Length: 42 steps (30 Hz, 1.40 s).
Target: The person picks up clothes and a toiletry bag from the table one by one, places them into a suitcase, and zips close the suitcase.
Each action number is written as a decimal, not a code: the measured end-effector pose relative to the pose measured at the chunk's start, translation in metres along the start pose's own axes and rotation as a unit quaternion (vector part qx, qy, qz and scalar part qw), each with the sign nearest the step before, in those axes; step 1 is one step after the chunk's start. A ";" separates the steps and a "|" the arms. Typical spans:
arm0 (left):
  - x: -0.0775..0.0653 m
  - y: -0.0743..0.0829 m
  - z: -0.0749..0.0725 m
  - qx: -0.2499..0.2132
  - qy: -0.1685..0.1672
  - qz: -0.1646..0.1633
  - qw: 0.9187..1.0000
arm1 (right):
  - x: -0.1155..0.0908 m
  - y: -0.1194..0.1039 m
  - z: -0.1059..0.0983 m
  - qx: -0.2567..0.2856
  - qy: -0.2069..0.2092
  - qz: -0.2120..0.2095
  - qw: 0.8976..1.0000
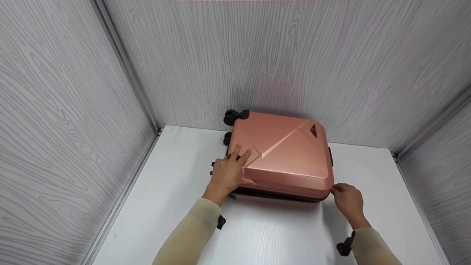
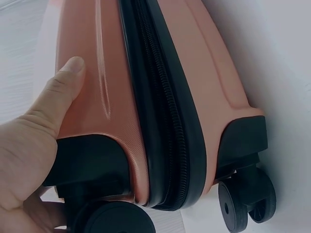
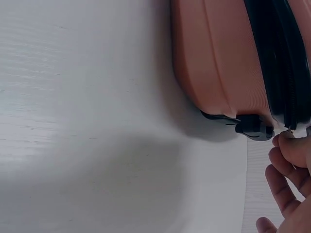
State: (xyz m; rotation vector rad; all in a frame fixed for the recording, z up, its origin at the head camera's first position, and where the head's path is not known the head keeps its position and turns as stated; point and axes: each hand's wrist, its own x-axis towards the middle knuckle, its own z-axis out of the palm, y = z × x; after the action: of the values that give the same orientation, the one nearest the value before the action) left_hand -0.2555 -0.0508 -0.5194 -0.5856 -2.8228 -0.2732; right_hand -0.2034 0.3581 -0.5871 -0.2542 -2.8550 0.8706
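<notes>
A rose-pink hard-shell suitcase (image 1: 285, 147) lies flat on the white table, its black caster wheels (image 1: 231, 117) pointing left. My left hand (image 1: 229, 172) rests over the near wheeled corner, fingers spread across the upper shell. In the left wrist view its thumb (image 2: 73, 73) lies along the side shell, beside the black-edged zipper (image 2: 165, 92). At the near right corner, my right hand (image 1: 349, 198) pinches a small zipper pull (image 3: 290, 130) between thumb and index finger; the fingertips mostly cover it. The other fingers of that hand are loosely bent.
A grey wood-grain wall (image 1: 228, 62) stands close behind the suitcase, with more panels at left and right. A black handle (image 1: 330, 156) sticks out of the suitcase's right side. White tabletop (image 1: 265, 235) extends in front.
</notes>
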 end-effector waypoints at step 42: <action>-0.003 -0.001 0.001 -0.027 -0.037 -0.072 0.996 | -0.016 -0.011 0.012 -0.028 -0.011 0.005 1.000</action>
State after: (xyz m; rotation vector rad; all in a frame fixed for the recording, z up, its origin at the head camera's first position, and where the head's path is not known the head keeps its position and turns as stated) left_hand -0.2538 -0.0524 -0.5213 -0.4119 -2.9428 -0.3623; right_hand -0.1912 0.3392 -0.5926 -0.2674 -2.9030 0.8012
